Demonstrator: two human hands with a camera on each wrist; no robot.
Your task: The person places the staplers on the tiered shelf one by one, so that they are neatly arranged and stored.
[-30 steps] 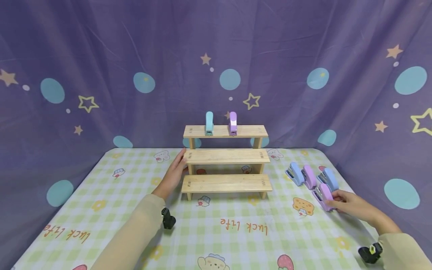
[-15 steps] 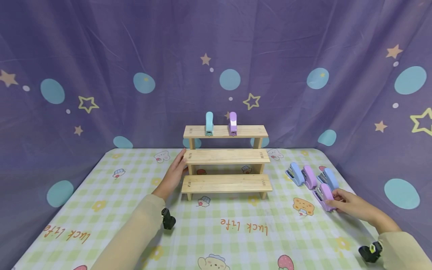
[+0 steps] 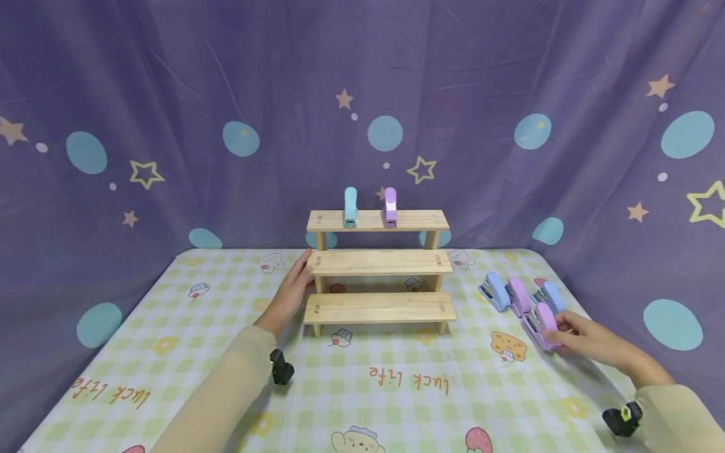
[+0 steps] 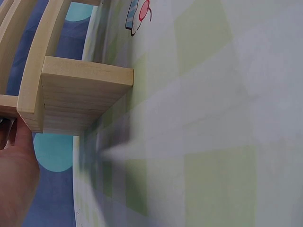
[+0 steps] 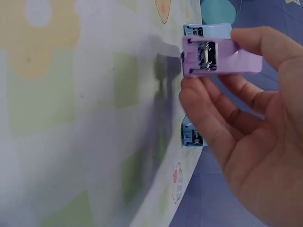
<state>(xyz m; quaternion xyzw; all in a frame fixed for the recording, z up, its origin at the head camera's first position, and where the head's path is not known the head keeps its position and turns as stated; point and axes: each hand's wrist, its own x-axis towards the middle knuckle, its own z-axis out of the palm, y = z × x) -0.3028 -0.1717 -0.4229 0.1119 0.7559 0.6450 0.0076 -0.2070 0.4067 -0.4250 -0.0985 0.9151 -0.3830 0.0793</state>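
Nearest purple stapler (image 3: 546, 321) has shifted slightly forward, pinched thumb-to-fingers in right grip (image 3: 589, 343); clearance over bench (image 3: 317, 409) hard to judge. Blue stapler (image 3: 549, 294) beyond, partly hidden. Left grip (image 3: 290, 290) at shelf (image 3: 379, 308)'s left end, some fingers hidden, closure unclear. Top board (image 3: 421, 220) carries teal stapler (image 3: 350, 204), second purple stapler (image 3: 390, 204).

A lane of tablecloth (image 3: 469, 343) lay open right of the wooden shelf (image 3: 379, 308).
Beyond the purple stapler (image 3: 546, 319) in the right hand (image 3: 591, 343), two blue staplers (image 3: 497, 292) and another purple stapler (image 3: 519, 297) stood close, obstructing the far side; the left hand (image 3: 289, 294) blocked the shelf's left side.
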